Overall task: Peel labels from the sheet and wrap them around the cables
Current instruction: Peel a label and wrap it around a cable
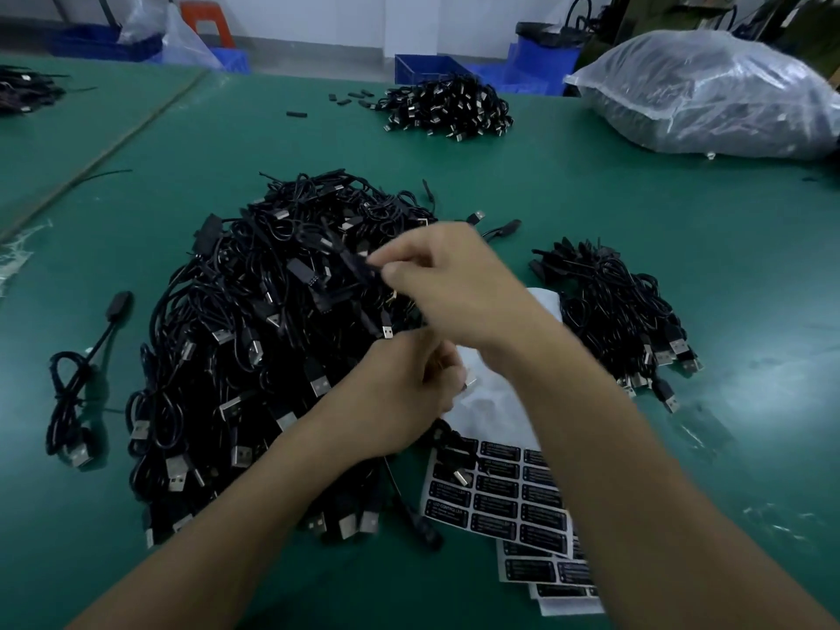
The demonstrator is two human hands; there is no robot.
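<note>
A large heap of black USB cables (254,338) covers the middle of the green table. My right hand (450,275) reaches across above the heap and pinches a black cable part (363,266) between thumb and fingers. Below it, my left hand (404,397) is curled over the edge of the white backing of a label sheet (491,402); what its fingers hold is hidden. Sheets of black labels (500,497) lie stacked under my right forearm.
A smaller cable pile (622,311) lies to the right and a single cable (77,393) to the left. Another cable heap (450,106), a clear bag of cables (709,93) and blue bins (422,68) are at the far side.
</note>
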